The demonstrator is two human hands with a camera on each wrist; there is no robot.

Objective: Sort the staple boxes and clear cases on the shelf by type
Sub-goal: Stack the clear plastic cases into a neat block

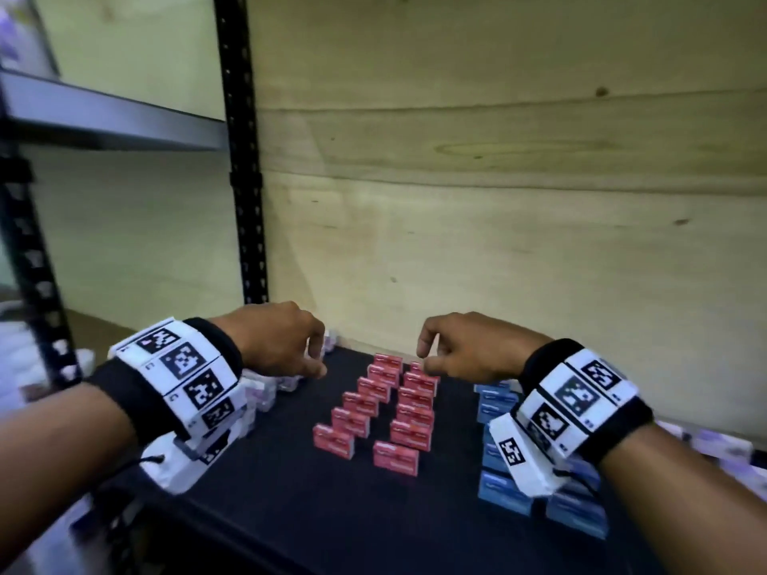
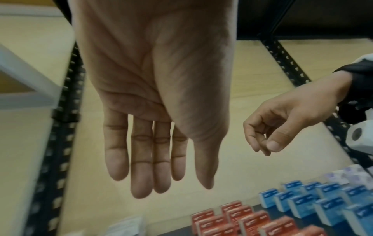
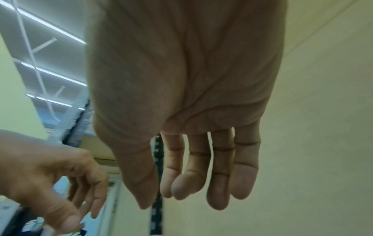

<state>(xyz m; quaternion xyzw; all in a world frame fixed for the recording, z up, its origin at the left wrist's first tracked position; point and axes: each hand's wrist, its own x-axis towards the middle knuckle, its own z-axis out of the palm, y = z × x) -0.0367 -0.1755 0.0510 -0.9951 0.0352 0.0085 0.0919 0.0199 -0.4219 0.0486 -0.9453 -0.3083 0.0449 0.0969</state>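
Observation:
Red staple boxes [image 1: 384, 408] stand in two rows in the middle of the black shelf [image 1: 290, 500]. Blue staple boxes [image 1: 504, 487] stand in rows to their right, partly hidden by my right wrist. Clear cases [image 1: 259, 394] line the left side, behind my left wrist. My left hand [image 1: 286, 342] hovers above the back left of the shelf with relaxed fingers [image 2: 141, 159] and holds nothing. My right hand [image 1: 460, 346] hovers over the far end of the red rows, fingers [image 3: 220, 175] loosely hanging, empty. The red boxes [image 2: 242, 220] and blue boxes [image 2: 315, 202] also show in the left wrist view.
A plywood back wall [image 1: 498, 201] closes the shelf behind the boxes. A black perforated upright [image 1: 245, 180] stands at the back left, with a grey upper shelf [image 1: 103, 114] beside it. More pale clear cases [image 1: 714, 446] lie at the far right.

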